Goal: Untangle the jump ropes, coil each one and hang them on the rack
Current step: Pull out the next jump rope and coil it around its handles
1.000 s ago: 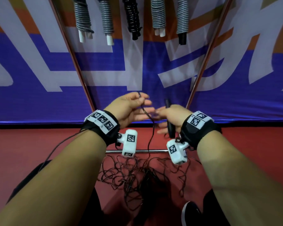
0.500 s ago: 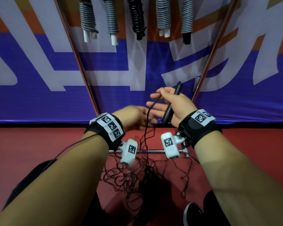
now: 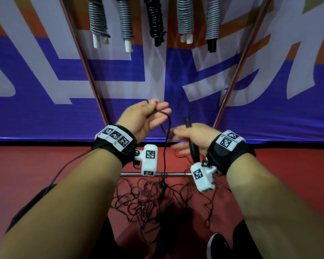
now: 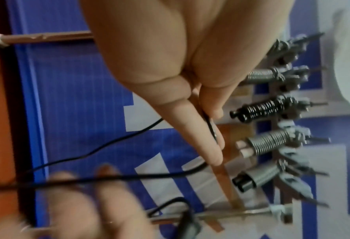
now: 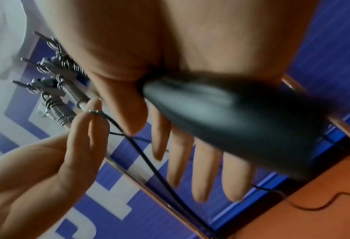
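Nearest the person, below both wrists, a tangled heap of thin black jump rope cord point(image 3: 150, 199) lies on the red floor point(image 3: 45, 165), partly over a horizontal chrome bar point(image 3: 174, 174) of the rack's base. From that heap 1 strand rises straight to the left hand point(image 3: 144, 116), whose thumb and fingertips are pinched together on the cord, the other fingers loosely spread; the left wrist view shows the cord pressed between 2 fingers point(image 4: 192, 132). Just to the right of that pinch and slightly lower, the right hand point(image 3: 192, 136) keeps a slim black jump rope handle point(image 3: 193, 146) clamped between thumb and palm, while its 4 fingers point(image 5: 202, 169) stretch out straight and blurred toward the left hand. Beyond both hands, 2 slanted copper-coloured rack poles point(image 3: 94, 85) rise in front of a blue, white and orange banner point(image 3: 36, 113). Farthest, above the hands, 5 coiled jump ropes point(image 3: 154, 19) hang in a row from the rack: 4 grey and 1 black in the middle.
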`<act>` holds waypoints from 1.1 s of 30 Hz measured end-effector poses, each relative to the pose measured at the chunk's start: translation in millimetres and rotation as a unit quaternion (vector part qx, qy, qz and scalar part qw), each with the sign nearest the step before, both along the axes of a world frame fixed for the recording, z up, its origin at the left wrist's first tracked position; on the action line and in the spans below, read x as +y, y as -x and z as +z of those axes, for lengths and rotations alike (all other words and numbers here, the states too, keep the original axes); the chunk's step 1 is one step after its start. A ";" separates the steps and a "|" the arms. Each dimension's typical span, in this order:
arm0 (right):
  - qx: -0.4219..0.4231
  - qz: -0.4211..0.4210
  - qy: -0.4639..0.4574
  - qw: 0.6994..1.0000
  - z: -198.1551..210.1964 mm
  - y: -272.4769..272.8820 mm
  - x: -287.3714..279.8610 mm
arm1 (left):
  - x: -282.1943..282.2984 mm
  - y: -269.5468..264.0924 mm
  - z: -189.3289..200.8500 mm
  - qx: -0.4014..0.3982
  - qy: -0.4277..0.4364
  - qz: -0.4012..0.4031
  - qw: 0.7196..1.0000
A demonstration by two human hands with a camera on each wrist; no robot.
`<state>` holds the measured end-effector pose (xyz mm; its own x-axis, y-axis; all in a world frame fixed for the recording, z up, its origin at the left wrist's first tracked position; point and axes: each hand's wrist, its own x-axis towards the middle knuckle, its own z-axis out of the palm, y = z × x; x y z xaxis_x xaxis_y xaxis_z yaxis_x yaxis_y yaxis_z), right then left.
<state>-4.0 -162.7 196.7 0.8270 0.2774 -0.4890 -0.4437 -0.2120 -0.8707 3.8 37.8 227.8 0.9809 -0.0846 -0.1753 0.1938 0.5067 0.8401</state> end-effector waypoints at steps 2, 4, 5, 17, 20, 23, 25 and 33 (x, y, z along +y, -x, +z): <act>0.001 0.097 0.029 0.995 -4.8 6.9 2.8 | 3.6 -3.9 0.2 0.003 0.064 0.043 0.997; -0.051 0.142 0.039 0.988 -5.5 10.5 8.7 | 6.3 -7.3 -2.0 0.005 0.094 0.062 0.994; -0.079 0.152 0.037 0.985 -4.5 11.5 12.6 | 6.7 -8.6 -3.6 0.005 0.102 0.065 0.993; -0.094 -0.183 -0.285 0.936 29.9 3.2 18.7 | -2.2 12.7 -31.8 0.075 -0.297 -0.239 0.921; -0.084 -0.207 -0.319 0.921 31.1 -1.2 10.1 | -7.0 19.3 -47.4 -0.001 -0.395 -0.330 0.858; -0.074 -0.237 -0.336 0.909 29.7 -2.7 6.1 | -5.7 17.3 -48.5 -0.049 -0.438 -0.292 0.848; -0.071 -0.257 -0.345 0.900 28.9 -4.4 4.4 | -6.7 15.2 -46.7 -0.043 -0.430 -0.266 0.862; -0.012 -0.200 -0.240 0.950 18.8 -5.6 2.5 | -14.5 15.7 -35.7 0.032 -0.269 -0.183 0.945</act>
<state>1.6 -160.2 215.4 0.9228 0.1254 -0.3643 -0.3833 0.3936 -0.8355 -11.9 23.3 192.1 0.8895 -0.2979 -0.3465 0.3316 -0.1008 0.9380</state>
